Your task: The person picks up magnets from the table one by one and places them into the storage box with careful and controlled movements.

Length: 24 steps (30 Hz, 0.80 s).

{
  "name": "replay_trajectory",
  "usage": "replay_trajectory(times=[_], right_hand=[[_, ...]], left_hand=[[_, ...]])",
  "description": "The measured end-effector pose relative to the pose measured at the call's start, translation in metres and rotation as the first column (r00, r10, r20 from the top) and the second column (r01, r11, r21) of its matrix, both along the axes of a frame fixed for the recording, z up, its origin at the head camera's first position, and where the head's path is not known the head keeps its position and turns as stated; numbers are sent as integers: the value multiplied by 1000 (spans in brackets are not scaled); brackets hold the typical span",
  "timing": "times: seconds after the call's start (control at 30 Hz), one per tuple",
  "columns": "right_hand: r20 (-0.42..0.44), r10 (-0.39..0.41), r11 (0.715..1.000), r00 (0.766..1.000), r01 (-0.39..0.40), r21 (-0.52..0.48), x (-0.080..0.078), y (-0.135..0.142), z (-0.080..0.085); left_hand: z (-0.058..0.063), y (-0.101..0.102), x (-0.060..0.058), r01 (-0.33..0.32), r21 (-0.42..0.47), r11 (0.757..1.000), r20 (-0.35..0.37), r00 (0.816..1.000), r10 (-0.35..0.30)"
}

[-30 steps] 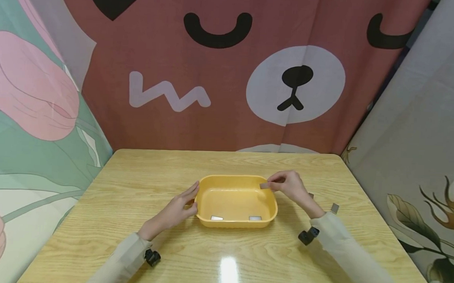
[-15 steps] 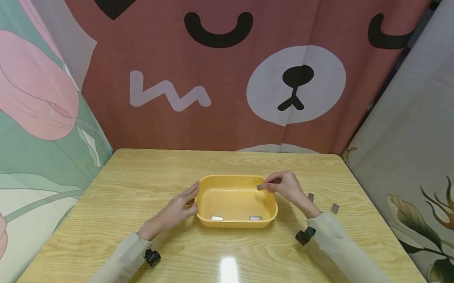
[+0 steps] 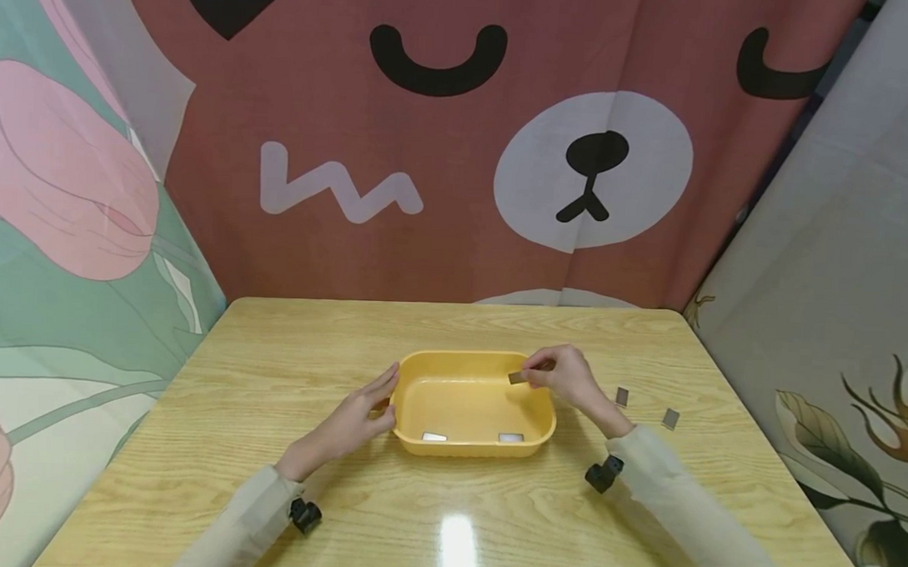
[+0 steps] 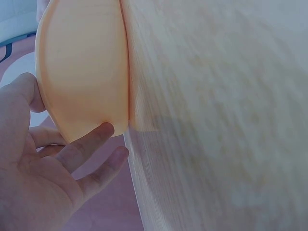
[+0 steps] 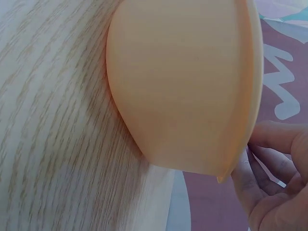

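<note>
A shallow yellow plastic tray (image 3: 460, 409) with rounded corners stands on the table. My left hand (image 3: 347, 426) holds its left end, thumb and fingers spread round the outside; in the left wrist view, fingertips rest on the tray's outer wall (image 4: 86, 62). My right hand (image 3: 567, 377) pinches a small grey rectangular piece (image 3: 517, 377) over the tray's far right corner. In the right wrist view the tray wall (image 5: 178, 86) hides that piece from sight. Inside the tray lie two similar pieces, one at the near left (image 3: 434, 437) and one at the near right (image 3: 511, 437).
Right of the tray, two more grey pieces lie on the wooden table (image 3: 309, 337), one closer (image 3: 622, 396) and one farther right (image 3: 670, 419). A printed curtain (image 3: 425, 257) hangs behind the table, with other patterned curtains at both sides.
My right hand has moved a little left, carrying the grey piece farther over the tray. The two pieces on the table have come into full view. My left hand and the tray stay put.
</note>
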State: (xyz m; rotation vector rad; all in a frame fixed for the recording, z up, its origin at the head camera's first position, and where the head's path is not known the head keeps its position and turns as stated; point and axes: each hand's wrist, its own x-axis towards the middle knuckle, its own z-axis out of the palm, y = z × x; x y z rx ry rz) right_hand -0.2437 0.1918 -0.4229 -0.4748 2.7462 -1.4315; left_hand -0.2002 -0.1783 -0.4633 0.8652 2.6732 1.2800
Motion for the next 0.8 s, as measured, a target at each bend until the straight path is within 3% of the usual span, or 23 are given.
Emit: replay_trajectory(times=[0.4,0.8], right_hand=[[-17,6,1000,1000,-6,3,-3,-9,-4],[-76,26,997,997,-20,81,-7,-22,-10]], left_hand=[[-3,0,-1,7,7,1000,10,1000,-7],[-2,0,-1,11,12,1000,3,1000,-11]])
